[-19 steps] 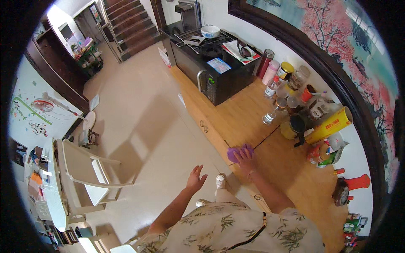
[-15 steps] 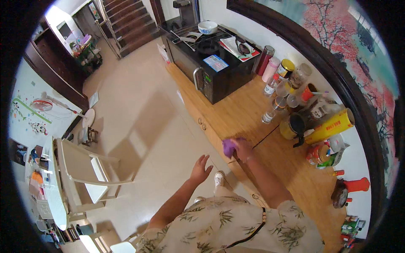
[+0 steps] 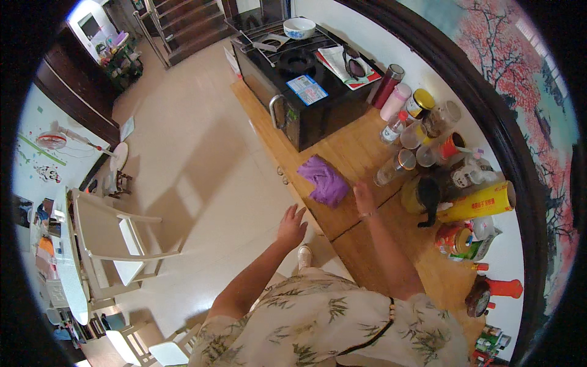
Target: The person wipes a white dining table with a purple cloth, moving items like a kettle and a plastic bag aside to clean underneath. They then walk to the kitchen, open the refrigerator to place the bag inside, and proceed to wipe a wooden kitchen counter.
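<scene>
A crumpled purple cloth [image 3: 324, 181] lies on the wooden cabinet top [image 3: 361, 244], close to its front edge. Just right of the cloth, my right hand [image 3: 364, 199] is held with fingers stretched forward and nothing visible in them; a thin bracelet circles that wrist. My left hand [image 3: 292, 229] hangs in front of the cabinet's edge, fingers apart, holding nothing. Beyond the right hand stand a clear lidded jar [image 3: 394, 168] and a pitcher with a black handle [image 3: 420, 194].
A black microwave [image 3: 318, 110] carries a bowl [image 3: 299, 28], papers and sunglasses [image 3: 354, 65]. Along the wall stand a red thermos [image 3: 387, 87], a pink bottle [image 3: 395, 102], several jars and a yellow roll box [image 3: 480, 203]. White chairs [image 3: 104, 238] are at left.
My right hand has let go of the purple cloth, which now lies more spread out and farther along the cabinet top. The left hand stays raised and open.
</scene>
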Tool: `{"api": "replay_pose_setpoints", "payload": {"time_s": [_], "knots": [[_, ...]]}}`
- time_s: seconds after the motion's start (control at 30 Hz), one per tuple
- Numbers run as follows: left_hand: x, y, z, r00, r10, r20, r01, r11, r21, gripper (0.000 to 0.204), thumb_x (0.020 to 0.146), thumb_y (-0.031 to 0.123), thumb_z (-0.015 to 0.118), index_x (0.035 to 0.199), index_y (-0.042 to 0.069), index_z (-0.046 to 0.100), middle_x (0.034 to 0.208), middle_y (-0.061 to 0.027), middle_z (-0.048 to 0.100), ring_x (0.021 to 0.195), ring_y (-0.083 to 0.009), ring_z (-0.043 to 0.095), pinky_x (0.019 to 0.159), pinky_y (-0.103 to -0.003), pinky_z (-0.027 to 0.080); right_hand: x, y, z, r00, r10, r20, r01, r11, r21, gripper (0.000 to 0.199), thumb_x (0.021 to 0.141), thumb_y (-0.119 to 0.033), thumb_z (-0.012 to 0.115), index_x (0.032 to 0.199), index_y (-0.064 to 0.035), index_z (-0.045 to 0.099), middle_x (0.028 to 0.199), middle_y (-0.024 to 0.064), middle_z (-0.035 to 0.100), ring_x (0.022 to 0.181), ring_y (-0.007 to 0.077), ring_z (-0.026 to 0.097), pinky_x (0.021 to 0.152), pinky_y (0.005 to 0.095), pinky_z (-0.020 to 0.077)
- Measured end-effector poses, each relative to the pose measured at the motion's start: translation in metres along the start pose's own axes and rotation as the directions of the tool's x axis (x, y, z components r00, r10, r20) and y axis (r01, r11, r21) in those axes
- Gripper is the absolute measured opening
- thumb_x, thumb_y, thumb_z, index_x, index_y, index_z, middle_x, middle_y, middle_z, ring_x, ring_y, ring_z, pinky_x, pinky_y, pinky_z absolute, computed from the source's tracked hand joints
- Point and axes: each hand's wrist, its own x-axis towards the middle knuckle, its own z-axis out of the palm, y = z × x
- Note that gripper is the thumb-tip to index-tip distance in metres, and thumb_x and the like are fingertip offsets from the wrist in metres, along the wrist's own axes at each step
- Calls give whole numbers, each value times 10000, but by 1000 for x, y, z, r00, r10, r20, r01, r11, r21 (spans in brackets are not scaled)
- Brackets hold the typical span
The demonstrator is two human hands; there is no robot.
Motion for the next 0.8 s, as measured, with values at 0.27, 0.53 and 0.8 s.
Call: {"api": "replay_pose_setpoints", "payload": {"time_s": [0.27,0.53,0.8], "knots": [[122,75,7,986,98,132,-135,942,307,639,842,500,539,1405,235,393,1526,-128,197,1401,-406,119,1096,-594,113,-69,65,-28,992,52,118,-79,967,243,346,946,-207,536,1246,-37,509,1141,74,568,973,170,568,826,305,466],[137,-9,-6,998,-49,45,24,899,438,678,878,500,504,1467,262,267,1551,-73,154,1434,-308,66,1118,-569,40,-57,70,-19,990,-35,135,58,984,-171,359,915,-180,563,1238,-28,519,1106,75,578,915,127,564,762,276,473],[249,-135,-95,1000,1,-27,10,905,425,626,859,430,518,1433,245,348,1528,-68,238,1420,-305,159,1130,-534,78,-24,-17,58,961,-60,269,59,998,11,330,906,-191,585,1210,-67,555,851,24,617,674,92,528,606,271,459]]}}
